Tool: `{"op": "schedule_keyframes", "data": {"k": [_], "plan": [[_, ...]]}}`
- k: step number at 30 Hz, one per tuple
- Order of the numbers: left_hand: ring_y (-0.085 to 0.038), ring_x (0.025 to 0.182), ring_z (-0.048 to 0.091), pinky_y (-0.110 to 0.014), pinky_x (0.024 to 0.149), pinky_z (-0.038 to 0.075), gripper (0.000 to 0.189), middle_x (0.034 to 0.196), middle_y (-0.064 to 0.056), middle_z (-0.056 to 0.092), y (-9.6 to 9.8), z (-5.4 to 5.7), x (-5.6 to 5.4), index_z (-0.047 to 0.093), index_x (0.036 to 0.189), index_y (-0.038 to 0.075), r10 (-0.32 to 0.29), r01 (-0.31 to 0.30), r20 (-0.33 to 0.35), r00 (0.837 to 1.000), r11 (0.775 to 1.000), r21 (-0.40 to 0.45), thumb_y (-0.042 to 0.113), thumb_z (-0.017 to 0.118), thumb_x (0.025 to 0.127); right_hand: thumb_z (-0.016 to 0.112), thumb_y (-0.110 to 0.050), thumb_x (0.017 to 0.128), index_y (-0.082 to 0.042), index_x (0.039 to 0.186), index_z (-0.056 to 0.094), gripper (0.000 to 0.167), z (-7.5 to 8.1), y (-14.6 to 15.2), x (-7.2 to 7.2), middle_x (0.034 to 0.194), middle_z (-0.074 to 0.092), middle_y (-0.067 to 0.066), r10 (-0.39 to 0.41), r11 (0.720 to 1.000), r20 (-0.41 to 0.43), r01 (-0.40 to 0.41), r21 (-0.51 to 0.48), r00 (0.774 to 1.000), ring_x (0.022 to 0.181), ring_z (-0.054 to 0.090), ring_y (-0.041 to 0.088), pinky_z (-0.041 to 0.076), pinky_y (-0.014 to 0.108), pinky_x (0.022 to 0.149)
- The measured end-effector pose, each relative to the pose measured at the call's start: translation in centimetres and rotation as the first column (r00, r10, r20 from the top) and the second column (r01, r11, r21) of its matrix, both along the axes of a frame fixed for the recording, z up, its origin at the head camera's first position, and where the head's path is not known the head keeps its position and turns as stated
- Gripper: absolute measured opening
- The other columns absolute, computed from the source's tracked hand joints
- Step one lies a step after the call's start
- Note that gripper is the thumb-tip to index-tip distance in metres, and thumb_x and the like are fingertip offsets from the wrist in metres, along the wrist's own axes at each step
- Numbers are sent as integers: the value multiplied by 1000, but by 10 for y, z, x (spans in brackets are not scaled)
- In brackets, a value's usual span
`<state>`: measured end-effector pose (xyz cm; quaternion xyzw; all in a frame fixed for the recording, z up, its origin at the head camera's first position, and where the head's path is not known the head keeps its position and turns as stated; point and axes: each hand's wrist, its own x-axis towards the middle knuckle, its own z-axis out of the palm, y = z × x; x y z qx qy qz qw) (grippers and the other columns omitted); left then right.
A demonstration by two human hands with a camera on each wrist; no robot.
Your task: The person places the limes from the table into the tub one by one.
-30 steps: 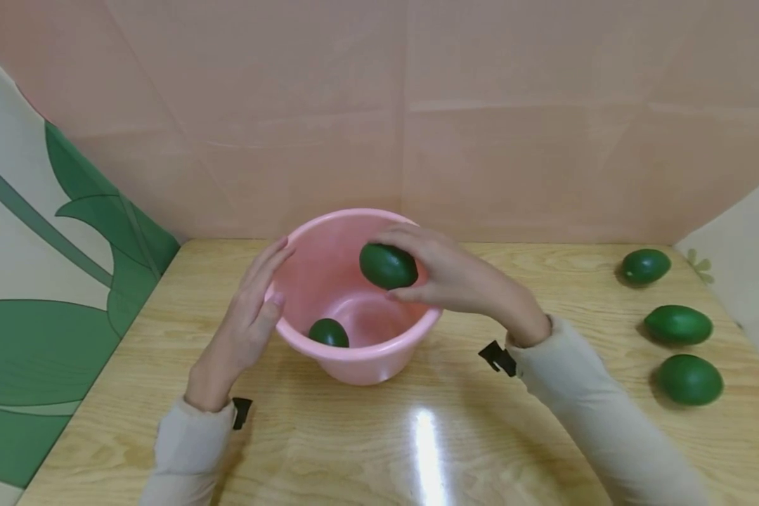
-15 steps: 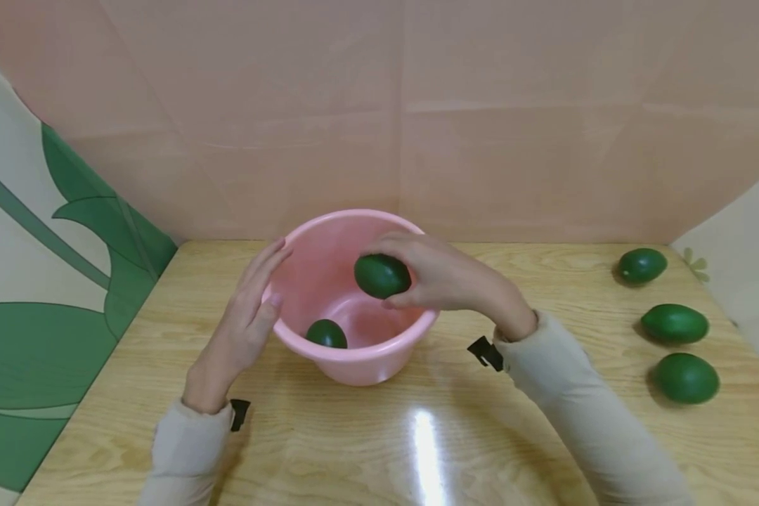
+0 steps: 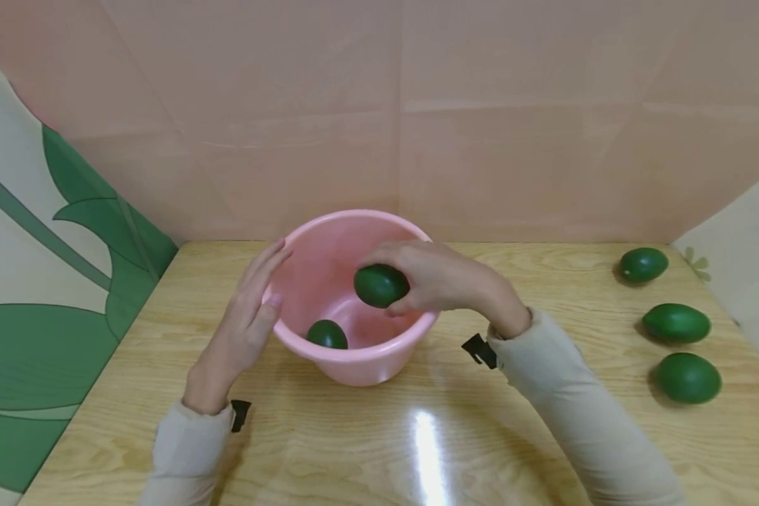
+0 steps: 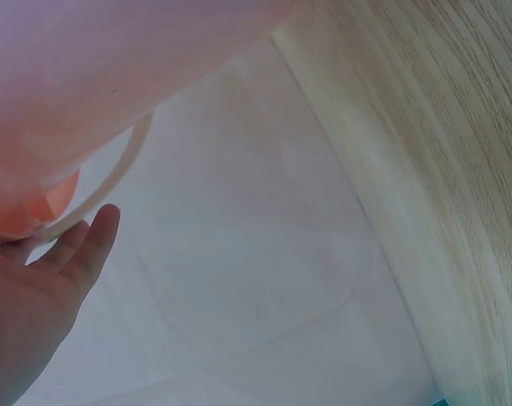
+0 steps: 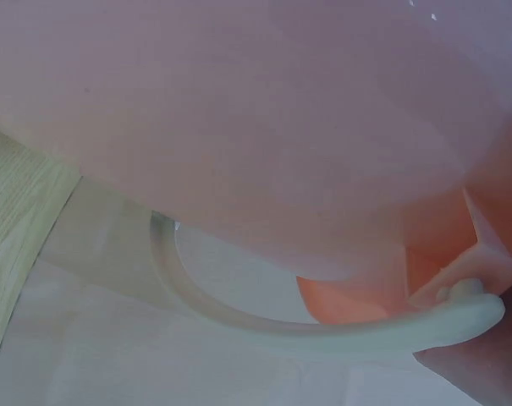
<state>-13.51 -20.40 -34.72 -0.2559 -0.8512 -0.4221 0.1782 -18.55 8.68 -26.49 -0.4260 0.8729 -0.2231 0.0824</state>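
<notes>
In the head view, a pink bucket stands on a wooden table. The right hand pinches a green fruit between thumb and fingers, holding it inside the mouth of the bucket, above the bottom. The left hand has its fingers extended and lies against the bucket's rim on the left side. A second green fruit lies inside, partly hidden by the near rim. Three more fruits lie on the table at the right: a far one, a middle one and a near one. In the left wrist view, the fingers reach up beside the bucket's pale handle. In the right wrist view, the bucket's wall fills most of the picture, the handle curves below it, and the grip cannot be told.
</notes>
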Motion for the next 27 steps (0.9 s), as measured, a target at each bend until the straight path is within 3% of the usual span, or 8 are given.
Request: {"op": "schedule_keyframes", "data": {"k": [11,20,27], "plan": [[-30,151,24,-71,113,26,57,164,-4,26,-1,-1,0,37,154,16,-1,1,-8,1000,1000,2,21,39,97,77,-16,79,-16,127,63,50,-2,-2,-1,112,65,-4,26,1000,27,-26,6,999,97,58,13,50,31,85],[-30,151,23,-71,113,25,58,164,-4,26,-1,0,0,37,154,16,-4,4,1,1000,1000,3,19,39,96,79,-22,79,-19,132,60,56,-1,-2,0,118,64,-5,4,1000,23,-5,31,1000,100,59,12,51,32,86],[-30,151,23,-71,113,26,59,164,-3,25,-1,1,1,36,154,17,-1,1,9,1000,1000,3,17,40,96,80,-25,80,-17,143,53,69,1,-2,3,143,56,-2,-32,997,31,29,65,999,125,56,18,46,43,105]]}}
